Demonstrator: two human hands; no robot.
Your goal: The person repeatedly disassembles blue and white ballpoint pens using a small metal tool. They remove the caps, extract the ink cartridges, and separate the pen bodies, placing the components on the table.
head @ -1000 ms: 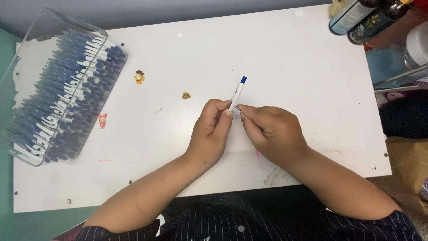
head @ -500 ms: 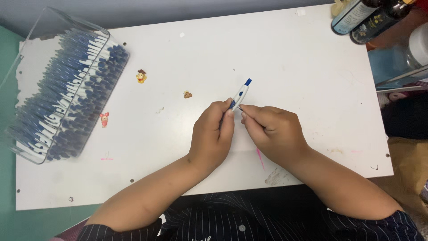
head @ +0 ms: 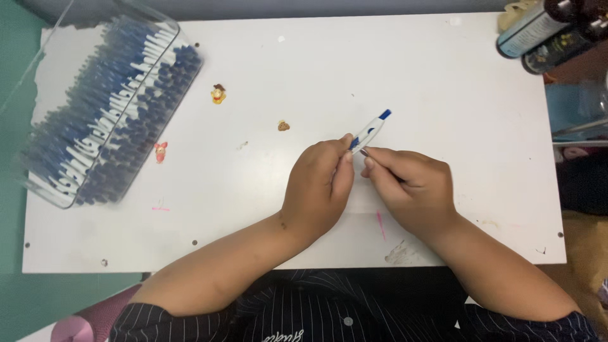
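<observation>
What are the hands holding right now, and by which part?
Both hands, left hand and right hand, pinch one white pen with blue tip at its lower end; the tipped end sticks out free above the table.

"Where were the hands?"

"Together, mid-table. The left hand [head: 316, 190] was curled, thumb and forefinger pinched at the top. The right hand [head: 411, 190] lay just beside it, its fingertips [head: 367, 154] pointing toward the left thumb."

"And the arms?"

"Both forearms bare, angling in from the body, wrists low, dark striped sleeves pushed up near the elbows."
</observation>
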